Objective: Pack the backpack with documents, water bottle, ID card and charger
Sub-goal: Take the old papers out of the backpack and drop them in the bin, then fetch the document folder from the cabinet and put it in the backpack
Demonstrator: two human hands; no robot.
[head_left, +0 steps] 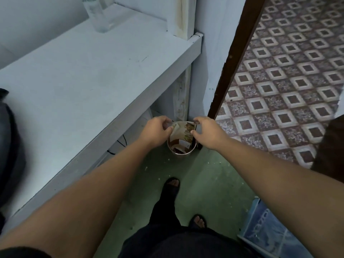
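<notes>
Both hands reach forward and down over a small round metal bin (181, 152) on the green floor. My left hand (155, 130) and my right hand (206, 132) each pinch an edge of a crumpled printed paper wrapper (183, 130) held just above the bin's mouth. A clear water bottle (96, 14) stands upright at the far end of the white table (74, 77). A dark backpack (8, 142) lies at the table's left edge, mostly cut off by the frame.
A brown door edge (236, 58) stands right of the bin, with patterned tiled floor (290, 77) beyond it. A blue printed box (268, 231) sits at the lower right. My sandalled feet (173, 185) stand on the green floor. Black cables (119, 144) hang under the table.
</notes>
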